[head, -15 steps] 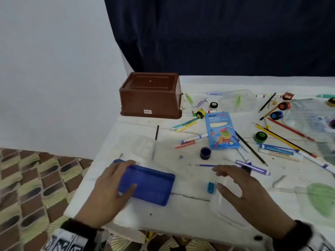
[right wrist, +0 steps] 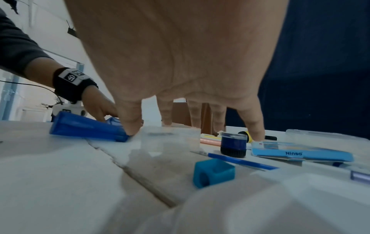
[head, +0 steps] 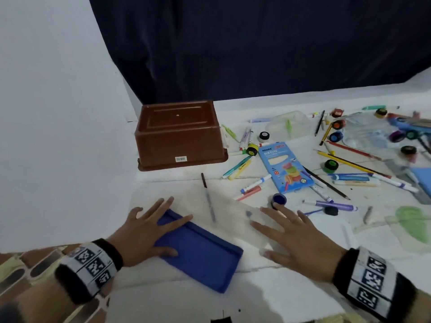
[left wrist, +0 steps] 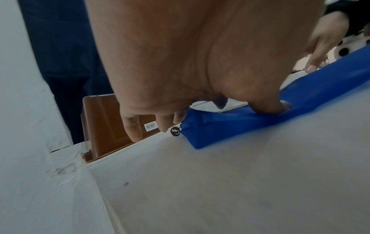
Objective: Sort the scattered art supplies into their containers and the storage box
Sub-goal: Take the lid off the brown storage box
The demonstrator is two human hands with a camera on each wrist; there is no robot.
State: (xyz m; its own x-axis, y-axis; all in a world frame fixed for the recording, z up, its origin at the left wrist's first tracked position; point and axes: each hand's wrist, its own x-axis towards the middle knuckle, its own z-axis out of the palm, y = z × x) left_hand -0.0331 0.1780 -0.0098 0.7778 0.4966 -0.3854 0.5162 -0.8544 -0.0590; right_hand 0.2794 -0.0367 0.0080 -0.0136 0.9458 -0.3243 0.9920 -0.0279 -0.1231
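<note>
Fingers of the left hand (head: pixel 149 231) lie spread flat on the blue pouch (head: pixel 200 250) at the table's (head: pixel 291 297) near-left edge, right hand (head: pixel 293 236) splayed beside it, so pinning 1 end while unzipping seems wisest.

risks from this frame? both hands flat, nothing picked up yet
1. The right hand is spread beside the blue paint pot; a fingertip bump could tip or roll it.
2. The brown storage box sits bottom-up, so nothing can go in until it is flipped.
3. The left hand only presses the blue pencil case, with no grip; it may slide.
</note>
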